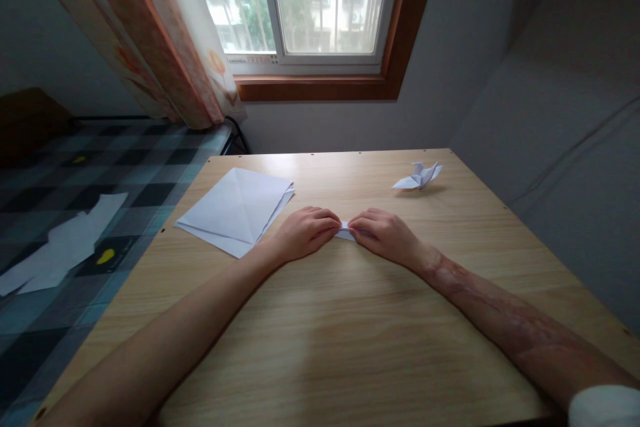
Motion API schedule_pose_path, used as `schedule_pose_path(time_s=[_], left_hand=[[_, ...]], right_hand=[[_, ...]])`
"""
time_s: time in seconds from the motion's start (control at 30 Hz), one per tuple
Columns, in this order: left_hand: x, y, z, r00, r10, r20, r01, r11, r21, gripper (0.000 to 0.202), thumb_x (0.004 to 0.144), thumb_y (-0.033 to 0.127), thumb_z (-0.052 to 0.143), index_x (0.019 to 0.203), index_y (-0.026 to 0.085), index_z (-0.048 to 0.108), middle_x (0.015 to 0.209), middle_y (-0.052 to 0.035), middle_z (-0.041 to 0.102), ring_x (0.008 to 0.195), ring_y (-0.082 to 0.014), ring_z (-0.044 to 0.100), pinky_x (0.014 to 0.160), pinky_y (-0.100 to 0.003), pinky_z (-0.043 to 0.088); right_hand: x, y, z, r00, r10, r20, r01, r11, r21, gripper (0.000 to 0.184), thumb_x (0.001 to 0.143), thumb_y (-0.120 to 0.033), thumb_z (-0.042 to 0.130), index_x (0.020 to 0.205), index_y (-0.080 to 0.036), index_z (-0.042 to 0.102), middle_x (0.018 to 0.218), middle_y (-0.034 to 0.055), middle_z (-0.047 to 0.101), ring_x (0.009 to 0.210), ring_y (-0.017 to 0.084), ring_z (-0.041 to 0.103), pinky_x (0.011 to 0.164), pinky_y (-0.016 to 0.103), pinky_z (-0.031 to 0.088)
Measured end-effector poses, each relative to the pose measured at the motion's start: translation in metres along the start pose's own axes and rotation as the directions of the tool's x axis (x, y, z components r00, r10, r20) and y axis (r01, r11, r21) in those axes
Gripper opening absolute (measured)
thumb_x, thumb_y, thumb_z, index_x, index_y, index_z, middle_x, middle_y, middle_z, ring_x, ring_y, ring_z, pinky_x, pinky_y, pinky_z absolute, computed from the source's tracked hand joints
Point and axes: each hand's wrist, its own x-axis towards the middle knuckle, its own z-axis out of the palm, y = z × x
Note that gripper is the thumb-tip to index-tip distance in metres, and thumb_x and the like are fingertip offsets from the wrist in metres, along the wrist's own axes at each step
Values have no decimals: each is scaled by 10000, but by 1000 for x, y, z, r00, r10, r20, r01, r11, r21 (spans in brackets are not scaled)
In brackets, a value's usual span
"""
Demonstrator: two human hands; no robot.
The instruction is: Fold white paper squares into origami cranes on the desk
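White sleeve (606, 407), cut off lower right — left hand (309, 233) and right hand (387, 235), fingertips pinched on folded paper (345, 235), mostly hidden.

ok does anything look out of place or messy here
Mildly: white paper pieces lie loose on the checked cloth, away from the paper on the table, and the paper stack has edges that don't line up. Nothing looks spilled.

The left forearm (185, 323) and right forearm (505, 310) reach forward, converging; the left hand (305, 233) and right hand (387, 233) nearly meet, backs upward. On both, fingers (326, 215) curl inward; the grip looks pinched.
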Motion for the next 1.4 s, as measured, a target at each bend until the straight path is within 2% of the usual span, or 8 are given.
schedule_pose_path(time_s=[0.13, 0.33, 0.53, 0.9, 1.13, 1.27, 1.33, 1.4], left_hand=[[2, 0, 5, 998, -51, -29, 49, 997, -63, 251, 1118, 287, 547, 1126, 222, 789, 1210, -90, 810, 1096, -230, 748, 1001, -380, 559], [2, -3, 12, 991, -122, -53, 116, 988, -100, 178, 1082, 275, 611, 1109, 233, 781, 1205, -73, 808, 1121, -239, 736, 1034, -412, 547], [1, -4, 13, 988, -144, -48, 137, 981, -136, 169, 1067, 282, 631, 1120, 231, 783, 1212, -74, 811, 1140, -241, 739, 1051, -415, 535], [3, 0, 9, 985, -168, -33, 161, 975, -153, 99, 1015, 258, 687, 1028, 228, 780, 1069, -57, 815, 1019, -227, 747, 990, -380, 526], [3, 8, 2, 978, -191, -80, 175, 969, -176, 80, 991, 198, 675, 956, 220, 743, 960, -31, 771, 907, -196, 716, 909, -341, 526], [1, 13, 4, 970, -197, -141, 171, 970, -173, 52, 997, 213, 690, 962, 219, 728, 944, -31, 781, 873, -190, 714, 871, -342, 544], [1, 16, 6, 953, -235, -191, 192, 956, -223, 34, 999, 243, 710, 984, 217, 726, 958, -39, 788, 866, -184, 721, 834, -328, 563], [2, 18, 7, 917, -310, -253, 222, 921, -321, 114, 982, 286, 760, 1056, 209, 722, 1002, -55, 792, 894, -186, 739, 805, -311, 585]], right_hand=[[0, 3, 2, 994, 108, -24, -105, 990, 97, 106, 1081, -244, 653, 1079, -239, 759, 1166, 90, 829, 1082, 270, 747, 975, 439, 589], [3, 3, -1, 984, 175, 15, -173, 953, 248, 65, 1036, -217, 713, 1011, -250, 763, 1189, 71, 830, 1114, 262, 735, 1020, 432, 554], [4, 3, -2, 985, 168, 31, -169, 924, 344, 93, 1010, -201, 731, 924, -237, 742, 1106, 63, 813, 1051, 236, 728, 973, 392, 545], [4, 1, -2, 983, 184, 11, -173, 898, 405, 97, 1003, -231, 734, 909, -219, 755, 1081, 86, 787, 999, 223, 744, 906, 367, 594], [0, 0, 1, 972, 231, -36, -205, 917, 343, 25, 976, -210, 737, 974, -233, 746, 964, 46, 780, 885, 215, 723, 817, 344, 563], [-1, 1, 2, 975, 210, -78, -188, 956, 225, 234, 967, -206, 766, 1195, -254, 740, 972, 34, 805, 872, 220, 731, 873, 376, 547], [-1, 1, 2, 984, 161, -83, -144, 974, 177, 153, 988, -221, 755, 1136, -255, 765, 971, 50, 810, 888, 232, 729, 879, 391, 537], [1, -1, 0, 985, 150, -90, -133, 977, 168, 38, 1004, -249, 742, 1006, -245, 780, 949, 65, 802, 885, 242, 719, 849, 395, 531]])
